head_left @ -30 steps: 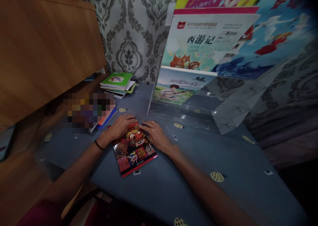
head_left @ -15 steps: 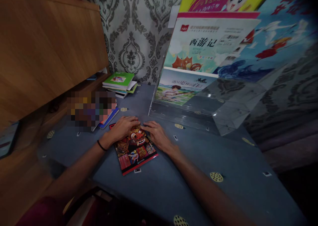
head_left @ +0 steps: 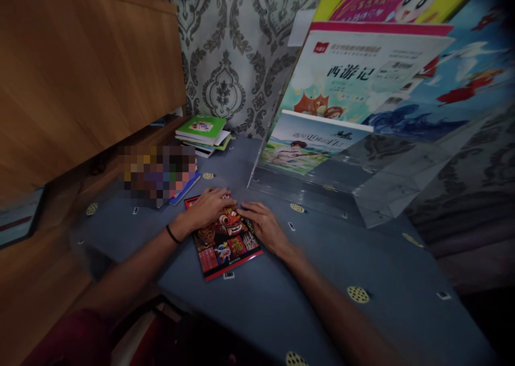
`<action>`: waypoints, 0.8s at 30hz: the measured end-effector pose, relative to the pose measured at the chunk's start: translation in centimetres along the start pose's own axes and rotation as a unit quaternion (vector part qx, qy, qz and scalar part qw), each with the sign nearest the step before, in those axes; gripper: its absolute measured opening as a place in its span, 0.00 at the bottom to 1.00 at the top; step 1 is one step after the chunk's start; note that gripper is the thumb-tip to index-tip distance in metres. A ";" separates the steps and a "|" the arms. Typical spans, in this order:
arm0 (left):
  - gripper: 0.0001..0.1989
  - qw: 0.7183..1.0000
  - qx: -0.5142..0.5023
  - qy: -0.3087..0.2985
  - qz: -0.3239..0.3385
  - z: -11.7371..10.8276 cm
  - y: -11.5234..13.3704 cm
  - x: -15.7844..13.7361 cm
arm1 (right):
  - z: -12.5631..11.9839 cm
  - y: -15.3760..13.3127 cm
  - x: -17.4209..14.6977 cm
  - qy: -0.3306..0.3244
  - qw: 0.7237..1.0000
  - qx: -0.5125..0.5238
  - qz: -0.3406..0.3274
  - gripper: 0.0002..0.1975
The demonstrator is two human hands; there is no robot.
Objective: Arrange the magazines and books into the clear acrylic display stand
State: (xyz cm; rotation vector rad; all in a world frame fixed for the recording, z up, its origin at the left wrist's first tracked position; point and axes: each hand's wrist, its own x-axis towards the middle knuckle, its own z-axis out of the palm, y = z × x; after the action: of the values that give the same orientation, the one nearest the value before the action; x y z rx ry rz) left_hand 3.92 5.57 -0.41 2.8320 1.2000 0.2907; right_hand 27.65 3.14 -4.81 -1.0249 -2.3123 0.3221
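Note:
A book (head_left: 229, 248) with a red and black cover, showing a fierce dragon-like mask, lies flat and slightly turned on the blue-grey tabletop. My left hand (head_left: 209, 207) rests over its upper left part, fingers stretched toward the top edge. Along the upper right edge lies my right hand (head_left: 263, 224), its fingers extended toward the left one and its palm beside the cover. Both hands are open and hide the book's top. A dark band (head_left: 173, 234) circles my left wrist.
A clear acrylic rack (head_left: 378, 202) with several books stands at the right. Behind on the left is a stack of books (head_left: 203, 130), with another pile, partly blurred out, over a blue book (head_left: 185, 189). A wooden cabinet (head_left: 92, 60) borders the left; patterned wallpaper is behind.
The whole scene has shifted a little to the right as my head turned. Both hands keep nearly the same place on the book.

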 end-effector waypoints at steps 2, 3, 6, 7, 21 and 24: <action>0.20 1.000 0.003 0.000 0.006 0.1 0.0 -0.1 | 0.0 0.0 -0.1 0.003 1.000 -0.001 0.000 0.25; 0.20 1.000 0.002 -0.001 0.013 0.1 0.0 -0.2 | -0.1 -0.1 -0.1 0.006 1.000 0.000 -0.001 0.25; 0.20 0.999 -0.012 -0.001 0.047 0.0 -0.2 -0.4 | -0.1 -0.1 -0.4 0.020 1.000 0.002 -0.013 0.24; 0.19 0.998 -0.019 0.000 0.057 0.0 -0.3 -0.4 | -0.1 -0.1 -0.5 0.024 1.000 0.000 -0.018 0.24; 0.19 0.994 -0.011 0.032 0.108 0.4 0.1 -0.3 | -1.2 -1.2 -2.6 0.025 0.999 -0.029 -0.030 0.22; 0.19 0.994 -0.004 0.030 0.100 0.3 0.6 -0.3 | -1.2 -1.2 -2.8 0.020 0.999 -0.034 -0.029 0.23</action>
State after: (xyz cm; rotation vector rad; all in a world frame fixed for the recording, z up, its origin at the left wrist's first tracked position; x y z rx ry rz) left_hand 4.18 4.98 -0.69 2.9600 0.9202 0.3914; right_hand 29.16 0.18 -4.47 -0.9858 -2.3263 0.2011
